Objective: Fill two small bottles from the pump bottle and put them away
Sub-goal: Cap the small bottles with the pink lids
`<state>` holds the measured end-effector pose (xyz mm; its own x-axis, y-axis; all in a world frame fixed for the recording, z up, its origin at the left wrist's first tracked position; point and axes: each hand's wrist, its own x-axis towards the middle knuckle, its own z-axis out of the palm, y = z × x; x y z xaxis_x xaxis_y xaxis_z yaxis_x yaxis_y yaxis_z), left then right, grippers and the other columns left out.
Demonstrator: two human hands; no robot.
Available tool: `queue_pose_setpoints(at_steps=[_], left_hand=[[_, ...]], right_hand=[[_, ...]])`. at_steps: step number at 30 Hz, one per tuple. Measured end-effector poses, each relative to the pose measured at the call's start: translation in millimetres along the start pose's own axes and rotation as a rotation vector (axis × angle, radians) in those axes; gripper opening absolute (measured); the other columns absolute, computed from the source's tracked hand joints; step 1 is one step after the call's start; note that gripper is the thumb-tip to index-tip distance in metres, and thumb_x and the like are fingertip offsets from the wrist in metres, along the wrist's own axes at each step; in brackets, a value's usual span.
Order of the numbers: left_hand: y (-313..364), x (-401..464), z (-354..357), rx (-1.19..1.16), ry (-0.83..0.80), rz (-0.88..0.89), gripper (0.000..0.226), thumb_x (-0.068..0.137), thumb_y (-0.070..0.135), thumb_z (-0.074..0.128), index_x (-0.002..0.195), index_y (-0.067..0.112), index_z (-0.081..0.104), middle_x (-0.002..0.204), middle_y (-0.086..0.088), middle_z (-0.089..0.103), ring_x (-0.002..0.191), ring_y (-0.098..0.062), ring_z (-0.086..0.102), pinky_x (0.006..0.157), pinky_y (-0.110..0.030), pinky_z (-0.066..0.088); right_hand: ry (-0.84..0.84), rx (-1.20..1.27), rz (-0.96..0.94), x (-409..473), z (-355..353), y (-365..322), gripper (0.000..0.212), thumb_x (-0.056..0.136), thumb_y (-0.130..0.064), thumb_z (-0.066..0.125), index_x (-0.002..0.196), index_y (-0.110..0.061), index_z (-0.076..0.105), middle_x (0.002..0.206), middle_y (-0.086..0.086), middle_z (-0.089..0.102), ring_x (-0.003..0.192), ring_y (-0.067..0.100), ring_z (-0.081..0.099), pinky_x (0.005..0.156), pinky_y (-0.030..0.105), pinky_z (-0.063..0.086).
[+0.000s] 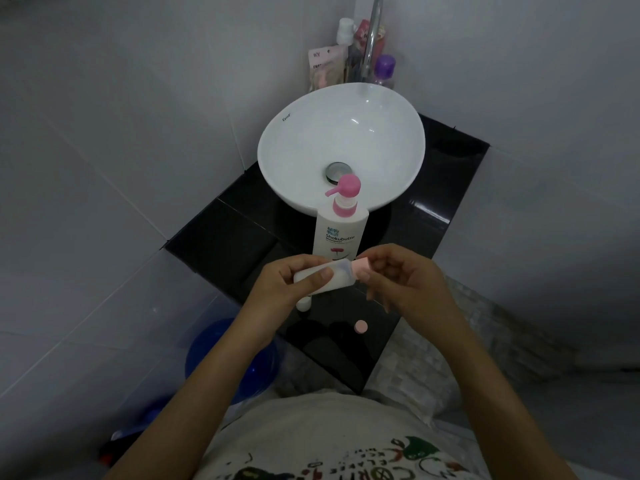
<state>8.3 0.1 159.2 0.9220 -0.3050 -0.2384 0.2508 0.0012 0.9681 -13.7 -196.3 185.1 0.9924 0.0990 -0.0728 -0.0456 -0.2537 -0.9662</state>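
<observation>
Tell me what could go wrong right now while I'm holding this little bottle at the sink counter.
The small bottle lies sideways in your left hand while your right hand works its pink cap; it could leak if the cap is loose. The loose pink cap sits near the counter edge and might roll off.

The basin (341, 143) is showing as glossy white ceramic, catching a bright highlight; its drain plug (335, 172) is looking like brushed metal; the tap (372, 36) at the far side is gleaming as polished chrome; the counter (446, 188) is reading as black polished tile, mirror-smooth with faint joints; the pump bottle (341, 233) is appearing as smooth white plastic with a matt pink plastic pump head; the small bottle (332, 277) in the hands is looking translucent, soft plastic with a matt pink cap (362, 266); the shirt (332, 441) nearest is showing as matt printed cloth.
</observation>
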Motion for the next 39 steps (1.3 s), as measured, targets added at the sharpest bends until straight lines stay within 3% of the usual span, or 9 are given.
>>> queue_pose_setpoints(at_steps=[4, 8, 14, 19, 22, 25, 28, 32, 39], left_hand=[[0, 2, 3, 0.019, -0.005, 0.042, 0.021, 0.080, 0.010, 0.067, 0.100, 0.007, 0.069, 0.095, -0.002, 0.070, 0.084, -0.003, 0.064, 0.071, -0.013, 0.052], [-2, 3, 8, 0.067, -0.001, 0.065, 0.020, 0.079, 0.009, 0.070, 0.099, 0.009, 0.069, 0.097, 0.000, 0.070, 0.090, -0.004, 0.064, 0.073, -0.014, 0.052], [-9, 6, 10, 0.115, 0.005, 0.072, 0.027, 0.078, 0.013, 0.071, 0.105, 0.016, 0.068, 0.108, 0.003, 0.068, 0.103, -0.007, 0.062, 0.083, -0.019, 0.053], [-14, 6, -2, 0.180, 0.111, 0.066, 0.038, 0.078, 0.012, 0.071, 0.116, 0.014, 0.063, 0.113, 0.000, 0.065, 0.099, -0.009, 0.063, 0.080, -0.015, 0.053], [-18, 0, -16, 0.159, 0.171, 0.061, 0.028, 0.080, 0.013, 0.070, 0.107, 0.016, 0.067, 0.102, 0.001, 0.069, 0.089, -0.004, 0.066, 0.076, -0.011, 0.051], [-28, -8, -27, 0.168, 0.226, 0.051, 0.023, 0.080, 0.016, 0.070, 0.103, 0.019, 0.069, 0.098, 0.004, 0.072, 0.088, -0.005, 0.067, 0.078, -0.013, 0.052], [-41, -13, -34, 0.166, 0.251, 0.031, 0.020, 0.079, 0.018, 0.071, 0.099, 0.022, 0.070, 0.092, 0.008, 0.073, 0.084, -0.003, 0.067, 0.073, -0.010, 0.051], [-57, -12, -40, 0.150, 0.261, -0.010, 0.018, 0.077, 0.015, 0.073, 0.094, 0.021, 0.070, 0.085, 0.008, 0.073, 0.081, -0.004, 0.066, 0.071, -0.011, 0.052], [-93, 5, -41, 0.282, 0.229, -0.097, 0.041, 0.068, 0.007, 0.081, 0.104, 0.018, 0.065, 0.107, -0.007, 0.062, 0.093, -0.016, 0.059, 0.076, -0.019, 0.050]], right_hand=[[0.026, 0.011, 0.036, -2, 3, 3, 0.012, 0.090, -0.013, 0.060, 0.099, -0.008, 0.065, 0.064, 0.005, 0.065, 0.042, 0.002, 0.054, 0.039, 0.014, 0.041], [0.100, 0.030, 0.073, -3, 5, 8, 0.011, 0.091, -0.012, 0.060, 0.098, -0.007, 0.065, 0.066, 0.007, 0.066, 0.042, 0.002, 0.054, 0.037, 0.013, 0.039], [0.158, 0.001, 0.003, -4, 4, 15, 0.011, 0.089, -0.015, 0.063, 0.099, -0.015, 0.066, 0.084, 0.005, 0.070, 0.059, 0.008, 0.063, 0.050, 0.013, 0.047], [0.208, -0.275, -0.117, 5, 10, 37, 0.015, 0.088, -0.021, 0.062, 0.103, -0.019, 0.064, 0.090, -0.009, 0.063, 0.079, 0.004, 0.061, 0.067, 0.013, 0.050], [0.129, -0.532, -0.178, 14, 18, 60, 0.017, 0.091, -0.022, 0.059, 0.107, -0.016, 0.062, 0.092, -0.007, 0.058, 0.077, 0.000, 0.056, 0.066, 0.011, 0.041], [0.021, -0.781, -0.227, 22, 27, 84, 0.023, 0.091, -0.019, 0.057, 0.113, -0.012, 0.061, 0.100, 0.006, 0.062, 0.080, 0.022, 0.062, 0.064, 0.026, 0.043], [-0.089, -0.926, -0.246, 28, 33, 98, 0.030, 0.089, -0.013, 0.059, 0.118, -0.005, 0.062, 0.100, 0.014, 0.065, 0.082, 0.032, 0.065, 0.064, 0.034, 0.048], [-0.127, -0.986, -0.231, 29, 40, 107, 0.027, 0.089, -0.015, 0.058, 0.113, -0.003, 0.063, 0.097, 0.016, 0.066, 0.079, 0.034, 0.065, 0.061, 0.036, 0.049], [-0.134, -0.933, -0.037, 31, 38, 112, 0.030, 0.089, -0.033, 0.055, 0.114, -0.016, 0.054, 0.109, 0.005, 0.063, 0.090, 0.023, 0.062, 0.072, 0.033, 0.046]])
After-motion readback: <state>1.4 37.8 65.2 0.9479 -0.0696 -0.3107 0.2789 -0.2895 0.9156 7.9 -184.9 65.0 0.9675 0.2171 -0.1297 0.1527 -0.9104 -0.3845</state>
